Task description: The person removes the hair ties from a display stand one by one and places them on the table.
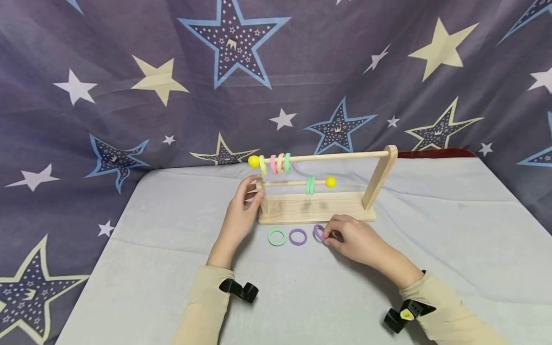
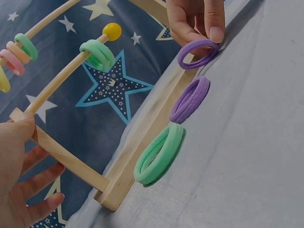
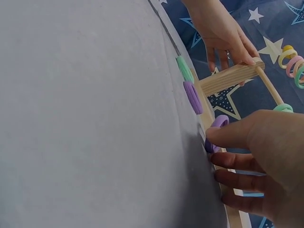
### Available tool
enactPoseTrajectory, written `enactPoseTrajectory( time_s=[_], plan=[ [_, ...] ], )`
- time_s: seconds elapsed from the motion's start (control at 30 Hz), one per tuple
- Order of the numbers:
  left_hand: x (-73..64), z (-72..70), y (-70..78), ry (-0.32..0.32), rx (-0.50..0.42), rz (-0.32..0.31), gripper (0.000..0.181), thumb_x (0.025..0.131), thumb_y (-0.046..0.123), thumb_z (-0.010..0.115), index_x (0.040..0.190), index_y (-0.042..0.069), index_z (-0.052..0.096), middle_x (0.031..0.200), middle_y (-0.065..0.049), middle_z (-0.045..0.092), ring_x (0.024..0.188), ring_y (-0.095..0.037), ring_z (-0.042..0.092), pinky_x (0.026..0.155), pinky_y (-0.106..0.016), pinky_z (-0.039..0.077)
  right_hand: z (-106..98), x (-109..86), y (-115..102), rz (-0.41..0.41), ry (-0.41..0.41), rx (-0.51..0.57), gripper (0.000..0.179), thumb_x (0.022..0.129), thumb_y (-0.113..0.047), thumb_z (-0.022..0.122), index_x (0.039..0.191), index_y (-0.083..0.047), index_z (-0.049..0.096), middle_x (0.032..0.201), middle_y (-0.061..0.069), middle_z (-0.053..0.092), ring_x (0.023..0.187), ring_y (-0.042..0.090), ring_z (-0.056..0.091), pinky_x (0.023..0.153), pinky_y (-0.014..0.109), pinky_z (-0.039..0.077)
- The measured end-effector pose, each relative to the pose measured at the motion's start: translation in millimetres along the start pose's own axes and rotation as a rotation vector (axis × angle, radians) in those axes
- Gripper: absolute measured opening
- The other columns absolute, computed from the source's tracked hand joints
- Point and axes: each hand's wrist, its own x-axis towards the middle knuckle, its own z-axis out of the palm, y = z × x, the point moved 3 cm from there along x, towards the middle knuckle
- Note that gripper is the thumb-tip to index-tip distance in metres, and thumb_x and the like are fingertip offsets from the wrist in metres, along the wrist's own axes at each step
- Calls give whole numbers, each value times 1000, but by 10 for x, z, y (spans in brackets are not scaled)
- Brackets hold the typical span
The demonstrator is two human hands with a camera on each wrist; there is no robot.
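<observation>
A wooden two-bar stand [image 1: 315, 208] carries hair ties on its rods. My left hand [image 1: 241, 211] holds the top of its short left post [image 2: 71, 156], thumb on one side, some fingers spread apart behind. My right hand [image 1: 355, 239] pinches a purple hair tie [image 2: 198, 53] between thumb and fingers, tilted up just in front of the base. Another purple hair tie [image 1: 298, 236] and a green hair tie [image 1: 277, 236] lie on the table to its left.
The upper rod [image 1: 336, 156] bears yellow, pink, peach and green hair ties near its yellow ball end [image 1: 254, 161]. Green hair ties [image 1: 310, 185] hang on the lower rod near its yellow ball [image 1: 330, 181]. A tall post [image 1: 379, 177] rises at right. A star-patterned cloth [image 1: 172, 120] hangs behind.
</observation>
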Motion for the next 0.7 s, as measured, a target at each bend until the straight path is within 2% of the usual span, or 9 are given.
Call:
enactPoseTrajectory(
  time_s=[0.17, 0.47, 0.7],
  plan=[
    [-3, 3, -5, -1, 1, 5, 42, 103, 29, 56, 143, 22, 47, 128, -13, 60, 117, -24, 59, 94, -42, 48, 17, 8, 8, -11, -5, -10, 15, 82, -14, 82, 84, -22, 69, 86, -11, 59, 81, 10, 56, 72, 35, 50],
    [-10, 6, 4, 3, 11, -2, 42, 103, 28, 56, 143, 22, 46, 128, -13, 60, 117, -24, 59, 94, -41, 48, 41, 10, -6, -61, 1, -42, 13, 81, -14, 82, 84, -20, 70, 85, -8, 57, 79, 10, 54, 71, 32, 49],
    [-7, 1, -22, -2, 7, 0, 43, 103, 31, 55, 144, 22, 46, 129, -13, 59, 117, -25, 59, 94, -42, 48, 41, 11, 30, -59, -23, 24, 13, 83, -13, 80, 89, -19, 70, 88, -9, 58, 82, 10, 56, 75, 34, 50]
  ],
)
